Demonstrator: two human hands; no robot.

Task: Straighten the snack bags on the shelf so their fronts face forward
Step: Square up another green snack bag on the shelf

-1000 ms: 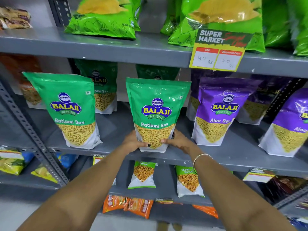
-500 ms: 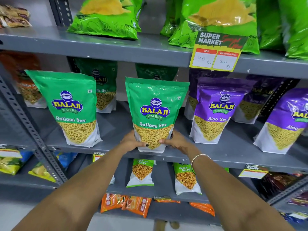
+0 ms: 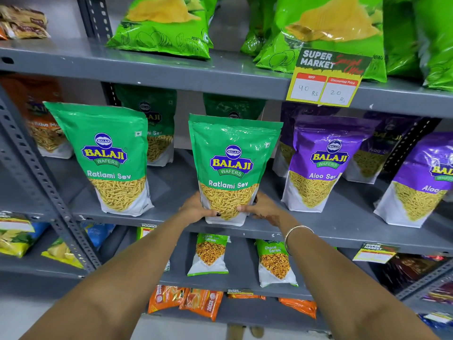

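A green Ratlami Sev bag (image 3: 231,153) stands upright at the front edge of the grey middle shelf (image 3: 171,182), its printed front facing me. My left hand (image 3: 196,208) grips its lower left corner and my right hand (image 3: 263,207) grips its lower right corner. A second green Ratlami Sev bag (image 3: 107,153) stands to the left, front forward and leaning slightly left. Purple Aloo Sev bags (image 3: 321,163) stand to the right, another (image 3: 421,182) at the far right. More green and purple bags stand in a back row, partly hidden.
Bright green chip bags (image 3: 164,23) lie on the upper shelf, with a yellow price tag (image 3: 323,79) hanging from its edge. Small Chana Garam packs (image 3: 209,253) and orange packets (image 3: 186,301) sit on lower shelves. A perforated grey upright (image 3: 41,182) runs down the left side.
Both hands stay on the bag's bottom corners. The bag has barely shifted on the shelf; the view has moved slightly.
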